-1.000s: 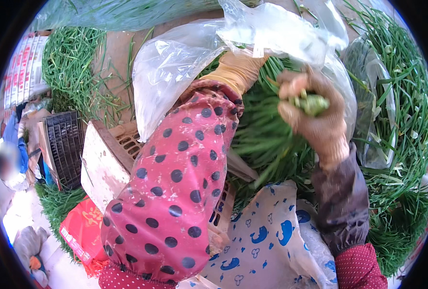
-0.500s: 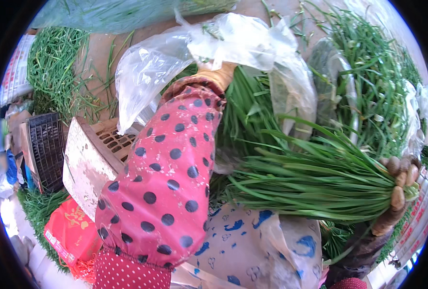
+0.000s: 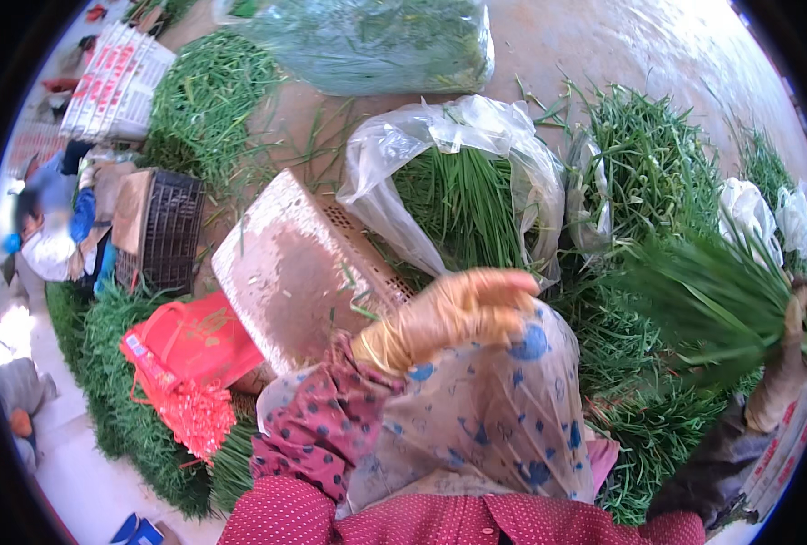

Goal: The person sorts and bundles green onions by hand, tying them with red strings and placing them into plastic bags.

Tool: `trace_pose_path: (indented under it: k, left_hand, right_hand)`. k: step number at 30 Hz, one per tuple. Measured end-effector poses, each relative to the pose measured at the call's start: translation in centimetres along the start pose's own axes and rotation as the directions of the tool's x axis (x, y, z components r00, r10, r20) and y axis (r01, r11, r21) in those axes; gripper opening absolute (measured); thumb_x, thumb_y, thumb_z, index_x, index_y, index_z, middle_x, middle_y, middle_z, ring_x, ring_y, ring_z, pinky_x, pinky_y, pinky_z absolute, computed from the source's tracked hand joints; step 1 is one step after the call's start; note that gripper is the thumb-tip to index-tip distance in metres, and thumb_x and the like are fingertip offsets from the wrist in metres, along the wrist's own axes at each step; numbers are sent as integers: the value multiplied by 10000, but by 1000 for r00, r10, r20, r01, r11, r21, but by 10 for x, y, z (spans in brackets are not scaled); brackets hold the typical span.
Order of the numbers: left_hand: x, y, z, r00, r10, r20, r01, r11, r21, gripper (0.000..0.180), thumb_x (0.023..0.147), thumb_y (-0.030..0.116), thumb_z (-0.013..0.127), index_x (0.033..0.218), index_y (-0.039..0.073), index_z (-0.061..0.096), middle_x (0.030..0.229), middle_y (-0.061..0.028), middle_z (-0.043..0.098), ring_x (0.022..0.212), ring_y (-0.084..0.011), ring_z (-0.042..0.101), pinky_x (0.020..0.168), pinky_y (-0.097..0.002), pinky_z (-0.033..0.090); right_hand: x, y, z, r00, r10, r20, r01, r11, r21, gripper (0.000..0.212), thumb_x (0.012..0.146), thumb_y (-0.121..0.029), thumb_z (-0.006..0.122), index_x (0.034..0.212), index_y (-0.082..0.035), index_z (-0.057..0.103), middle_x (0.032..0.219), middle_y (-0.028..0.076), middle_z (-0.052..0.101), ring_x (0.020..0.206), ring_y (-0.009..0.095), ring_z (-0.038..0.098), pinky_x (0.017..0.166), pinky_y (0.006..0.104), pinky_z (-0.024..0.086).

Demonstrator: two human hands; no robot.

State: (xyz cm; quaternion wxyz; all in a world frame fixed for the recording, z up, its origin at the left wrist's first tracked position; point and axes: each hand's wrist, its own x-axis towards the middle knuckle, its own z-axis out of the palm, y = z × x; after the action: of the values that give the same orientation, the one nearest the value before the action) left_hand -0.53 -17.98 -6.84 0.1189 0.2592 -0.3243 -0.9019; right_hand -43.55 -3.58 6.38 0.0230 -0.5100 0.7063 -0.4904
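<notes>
At the far right my right hand (image 3: pixel 785 363), in a tan glove, grips a bunch of garlic chives (image 3: pixel 717 300) by its base. The long flat leaves fan out to the left and are smeared by motion. My left hand (image 3: pixel 467 309), gloved, with bands round the wrist, hovers over my lap, fingers stretched out and holding nothing. Just beyond it a clear plastic bag (image 3: pixel 376 173) stands with its mouth spread, and garlic chives (image 3: pixel 472 195) lie inside. A pale patterned apron (image 3: pixel 476 418) covers my lap.
Beside my left arm stand a dirty white board (image 3: pixel 281 272) and a red bag (image 3: pixel 199 341) with red ties (image 3: pixel 194 418). A black crate (image 3: pixel 169 232) is farther left. Heaps of greens (image 3: pixel 649 163) lie right and left (image 3: pixel 208 100); a large filled plastic bag (image 3: pixel 376 45) lies at the back.
My left hand has come out of the plastic bag and back over my lap. My right hand has moved farther right with the chives. The view has shifted, showing more floor.
</notes>
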Motion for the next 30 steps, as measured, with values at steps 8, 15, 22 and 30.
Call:
trace_pose_path:
  k: [8,15,22,30]
  left_hand:
    - [-71,-52,89,818,442,369,-77,719,-691,899,826,610,614,1491,134,239,1347,-223,499,1169,-353,578,859,-452,571]
    - [-140,-87,79,819,574,-14,-437,607,-664,835,845,528,632,1466,71,312,1377,-227,476,1140,-320,586,879,-412,555]
    - [-180,-108,60,777,591,-215,-593,575,-564,691,914,367,582,1458,18,341,1410,-218,455,1155,-291,582,914,-429,544]
    - [-221,-99,34,564,698,-442,-813,377,-443,690,830,343,689,1352,-43,455,1129,-162,629,978,-234,638,888,-359,527]
  right_hand:
    - [-47,-204,173,409,-837,362,722,540,432,202,713,-161,681,880,-73,609,932,83,623,961,275,619,815,425,519]
    - [-179,-250,210,-109,-976,187,596,86,798,256,563,-199,624,804,-114,616,836,24,597,861,239,594,801,408,499]
    - [-220,-281,230,-455,-866,207,495,-53,867,227,624,-208,618,828,-107,613,858,19,572,888,232,571,817,398,469]
    - [-151,-379,175,-226,-802,553,326,473,819,466,796,-376,727,1136,-70,638,1176,131,623,1099,328,601,900,442,493]
